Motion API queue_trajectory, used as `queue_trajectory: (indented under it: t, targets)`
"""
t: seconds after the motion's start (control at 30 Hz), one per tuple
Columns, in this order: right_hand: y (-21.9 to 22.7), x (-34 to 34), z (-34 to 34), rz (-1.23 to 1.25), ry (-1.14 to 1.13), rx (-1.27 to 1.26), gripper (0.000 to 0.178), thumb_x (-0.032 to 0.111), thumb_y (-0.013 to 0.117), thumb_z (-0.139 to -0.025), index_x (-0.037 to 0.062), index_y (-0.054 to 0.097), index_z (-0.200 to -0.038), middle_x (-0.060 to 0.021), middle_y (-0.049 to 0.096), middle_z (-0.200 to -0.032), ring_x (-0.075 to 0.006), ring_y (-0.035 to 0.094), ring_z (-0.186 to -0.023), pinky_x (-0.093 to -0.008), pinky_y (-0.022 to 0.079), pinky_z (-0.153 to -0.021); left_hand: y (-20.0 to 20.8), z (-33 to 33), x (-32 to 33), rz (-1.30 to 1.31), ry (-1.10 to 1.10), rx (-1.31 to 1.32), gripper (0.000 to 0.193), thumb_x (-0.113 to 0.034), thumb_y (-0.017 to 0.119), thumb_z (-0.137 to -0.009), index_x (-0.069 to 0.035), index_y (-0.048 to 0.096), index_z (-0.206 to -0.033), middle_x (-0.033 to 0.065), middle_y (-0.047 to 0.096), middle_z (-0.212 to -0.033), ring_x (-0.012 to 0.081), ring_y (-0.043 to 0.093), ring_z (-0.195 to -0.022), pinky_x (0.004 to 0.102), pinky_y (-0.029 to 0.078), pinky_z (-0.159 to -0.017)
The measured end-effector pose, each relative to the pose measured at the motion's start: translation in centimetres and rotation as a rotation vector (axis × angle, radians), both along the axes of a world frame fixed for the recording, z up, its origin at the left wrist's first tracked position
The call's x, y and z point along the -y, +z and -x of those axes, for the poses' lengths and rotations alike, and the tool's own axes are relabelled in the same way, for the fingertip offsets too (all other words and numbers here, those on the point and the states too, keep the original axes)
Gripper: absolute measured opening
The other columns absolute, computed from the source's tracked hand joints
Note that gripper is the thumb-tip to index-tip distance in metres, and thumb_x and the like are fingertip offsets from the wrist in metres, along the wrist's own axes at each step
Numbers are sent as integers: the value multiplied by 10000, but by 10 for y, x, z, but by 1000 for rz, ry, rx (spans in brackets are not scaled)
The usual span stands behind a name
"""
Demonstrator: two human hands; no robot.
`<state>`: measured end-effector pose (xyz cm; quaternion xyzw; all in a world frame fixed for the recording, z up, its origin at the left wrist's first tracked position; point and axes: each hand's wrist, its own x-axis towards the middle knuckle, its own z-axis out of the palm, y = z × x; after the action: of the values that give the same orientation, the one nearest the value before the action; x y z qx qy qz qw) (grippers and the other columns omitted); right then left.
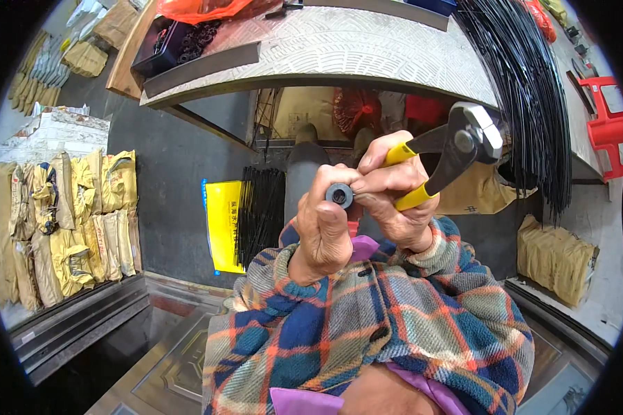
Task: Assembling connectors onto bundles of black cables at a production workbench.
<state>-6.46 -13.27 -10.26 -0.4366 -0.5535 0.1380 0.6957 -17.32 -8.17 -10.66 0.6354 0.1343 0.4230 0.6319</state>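
Tube [339, 196], short-looking and dark, faces the camera end-on at the centre of the frame, its round bore visible; how far it runs back is hidden. The left hand [324, 235] curls round it, thumb against its near rim. The right hand [394, 197] is wrapped about the yellow handles of large pliers [457, 149], its fingertips drawn in close beside the tube. The pliers' metal head points to the upper right, well apart from the tube.

As far as I can judge, work on this piece is partway: it is in hand, while the tool's head is not on it. Whether anything inside the bore is finished, I cannot tell.

Black rods [262, 214] lie left of the knees beside a yellow bag [223, 225], and a longer bundle [522, 90] hangs over the bench's right end. The bench [367, 52], pale and patterned, spans the top, with a dark bin [165, 52] of small black parts at upper left. Wrapped packages [76, 228] stack along the left on the grey floor [176, 145]; a red stool [606, 124] stands at far right.
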Motion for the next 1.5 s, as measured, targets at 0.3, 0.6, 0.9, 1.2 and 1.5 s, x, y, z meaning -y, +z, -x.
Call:
queue_trajectory:
  t: [0.3, 0.6, 0.9, 1.2, 1.5]
  targets:
    - [0, -8, 6, 87, 64, -153, 174, -10, 738, -649, 27, 654, -797, -67, 507, -816, -140, 490, -714, -257, 413, -613, -21, 5, -7, -53, 29, -51, 601, -561, 238, -897, -3, 456, -927, 32, 444, -638, 83, 386, -515, 244, 293, -451]
    - [24, 18, -39, 321, -228, 970, 225, 34, 665, -627, 41, 601, -843, -108, 553, -898, -213, 572, -701, -295, 475, -558, -24, 20, -26, 155, 85, 65, 646, -582, 237, -890, 5, 507, -903, 10, 423, -631, 50, 339, -510, 197, 258, -465]
    - [48, 20, -46, 504, -230, 1393, 433, 116, 581, -699, 57, 576, -1128, -80, 513, -1021, -222, 544, -908, -345, 446, -769, -22, 21, -20, 52, 44, -77, 626, -589, 299, -875, -1, 507, -927, 15, 527, -705, 53, 436, -532, 206, 339, -470]
    - [62, 15, -46, 456, -386, 1668, 437, 140, 577, -724, 57, 560, -1153, -98, 465, -1141, -240, 494, -1041, -413, 395, -922, -30, 22, -20, 119, 28, -82, 665, -613, 283, -863, -4, 524, -983, 0, 530, -767, 31, 427, -548, 170, 336, -479]
    - [83, 12, -53, 526, -12, 1707, 228, 146, 584, -687, 0, 560, -861, -113, 486, -939, -226, 499, -822, -355, 431, -716, -18, 20, -12, -5, 175, -209, 724, -663, 218, -834, -21, 476, -1049, 25, 493, -768, 55, 433, -536, 177, 337, -462]
